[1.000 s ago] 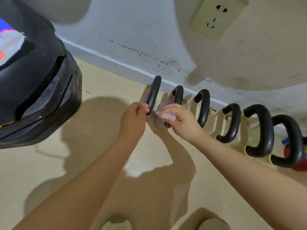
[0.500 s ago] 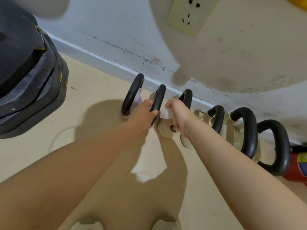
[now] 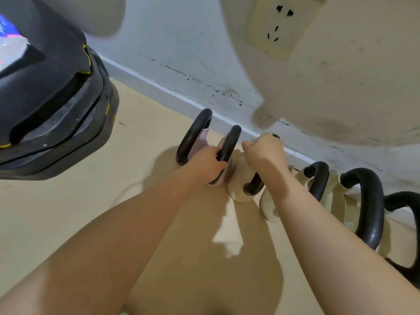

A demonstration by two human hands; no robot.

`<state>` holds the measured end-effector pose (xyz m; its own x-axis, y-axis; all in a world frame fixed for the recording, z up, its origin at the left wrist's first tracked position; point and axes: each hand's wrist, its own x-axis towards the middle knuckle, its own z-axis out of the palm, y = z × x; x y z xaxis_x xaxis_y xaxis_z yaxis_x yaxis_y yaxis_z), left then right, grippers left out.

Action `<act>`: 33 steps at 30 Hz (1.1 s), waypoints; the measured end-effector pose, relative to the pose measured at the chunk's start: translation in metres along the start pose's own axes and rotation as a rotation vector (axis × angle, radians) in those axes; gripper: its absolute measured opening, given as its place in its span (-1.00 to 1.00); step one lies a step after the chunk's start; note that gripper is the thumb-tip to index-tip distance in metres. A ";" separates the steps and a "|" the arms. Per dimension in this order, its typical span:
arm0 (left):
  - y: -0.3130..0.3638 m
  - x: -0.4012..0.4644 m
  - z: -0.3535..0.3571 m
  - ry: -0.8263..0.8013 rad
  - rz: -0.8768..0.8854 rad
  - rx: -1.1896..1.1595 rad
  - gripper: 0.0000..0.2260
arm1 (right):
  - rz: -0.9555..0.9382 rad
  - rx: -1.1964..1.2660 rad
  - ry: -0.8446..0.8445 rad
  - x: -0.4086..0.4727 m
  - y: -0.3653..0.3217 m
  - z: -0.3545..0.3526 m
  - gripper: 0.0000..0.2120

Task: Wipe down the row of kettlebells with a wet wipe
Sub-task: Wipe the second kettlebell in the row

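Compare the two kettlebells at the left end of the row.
The leftmost kettlebell stands untouched, its whole handle loop showing; the second kettlebell has the left hand closed round its handle, hiding the lower part. The leftmost sits nearer the black machine. Both have black handles and pale pinkish bodies.

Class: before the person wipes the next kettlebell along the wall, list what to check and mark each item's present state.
1. Left hand steadies the second black handle: ok.
2. Right hand on the third cream kettlebell: ok.
3. Wet wipe in right grip: cannot tell, hidden.
4. Remaining black-handled kettlebells upright along the white wall: ok.
5. First pink kettlebell wiped clean: cannot tell.
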<state>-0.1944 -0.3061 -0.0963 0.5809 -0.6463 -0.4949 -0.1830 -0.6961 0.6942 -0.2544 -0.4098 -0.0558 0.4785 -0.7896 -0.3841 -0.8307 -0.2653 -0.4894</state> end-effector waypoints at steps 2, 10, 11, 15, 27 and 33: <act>-0.002 -0.003 0.001 0.012 0.012 -0.025 -0.89 | -0.027 0.098 0.030 0.002 -0.004 0.010 -0.88; -0.026 -0.019 0.009 0.058 0.091 -0.178 -0.85 | 0.093 0.840 -0.038 -0.027 0.003 0.051 -0.71; -0.028 -0.020 0.009 0.061 0.093 -0.184 -0.85 | 0.117 0.909 -0.070 -0.030 0.007 0.056 -0.70; -0.033 -0.022 0.011 0.059 0.101 -0.197 -0.82 | 0.228 1.040 0.026 -0.024 0.009 0.068 -0.87; -0.040 -0.031 0.011 0.050 0.080 -0.260 -0.75 | 0.084 0.801 0.065 -0.008 -0.005 0.069 -0.77; -0.046 -0.038 0.015 0.016 0.108 -0.242 -0.64 | -0.195 0.604 0.077 -0.030 0.003 0.090 -0.53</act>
<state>-0.2199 -0.2539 -0.1177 0.5812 -0.7065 -0.4038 -0.0507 -0.5267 0.8486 -0.2461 -0.3367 -0.1167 0.5644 -0.8017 -0.1967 -0.4126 -0.0676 -0.9084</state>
